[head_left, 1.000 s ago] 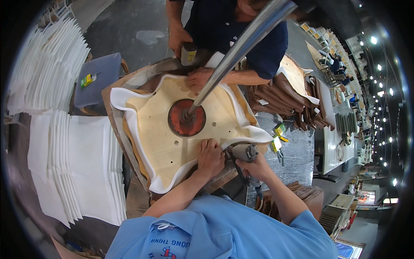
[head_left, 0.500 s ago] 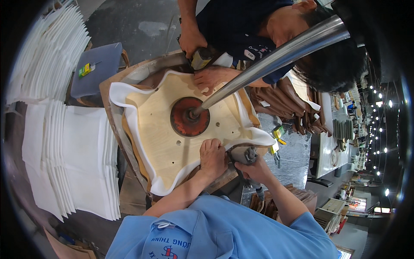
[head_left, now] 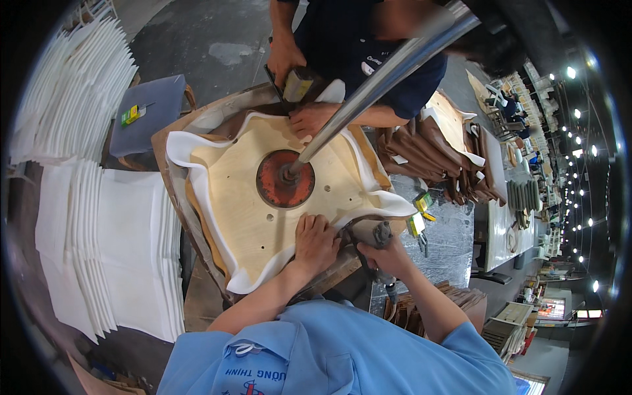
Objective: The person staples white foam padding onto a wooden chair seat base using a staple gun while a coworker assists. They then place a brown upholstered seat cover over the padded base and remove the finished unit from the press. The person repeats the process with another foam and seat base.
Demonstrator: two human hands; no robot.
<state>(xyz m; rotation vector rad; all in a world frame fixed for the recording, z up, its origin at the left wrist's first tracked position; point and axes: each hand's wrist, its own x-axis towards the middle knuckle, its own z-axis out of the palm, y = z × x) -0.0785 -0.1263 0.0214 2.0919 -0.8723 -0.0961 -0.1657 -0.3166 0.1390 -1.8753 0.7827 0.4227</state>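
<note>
A plywood seat panel [head_left: 243, 191] lies face up, bordered by white padding [head_left: 214, 227] and a brown cover [head_left: 247, 118]. A red round press plate [head_left: 268, 187] on a metal rod [head_left: 375, 85] bears on its middle. My left hand [head_left: 317, 245] is closed at the panel's near edge, fingers curled over the turned-up cover, whose edge is mostly hidden beneath them. Beside it my right hand [head_left: 388, 255] grips a staple gun [head_left: 372, 232], its nose at the same edge near the right corner.
Across the panel a co-worker's hand [head_left: 311, 121] presses the far edge; the other holds a second staple gun [head_left: 297, 84]. White padding sheets [head_left: 131, 243] are stacked at left, near a blue-grey stool [head_left: 148, 105]. Brown covers [head_left: 428, 155] and staple boxes [head_left: 417, 224] lie at right.
My left hand has shifted slightly left along the near edge, and my staple gun remains beside it. The co-worker's staple gun has tilted more upright, and their head has moved up in view.
</note>
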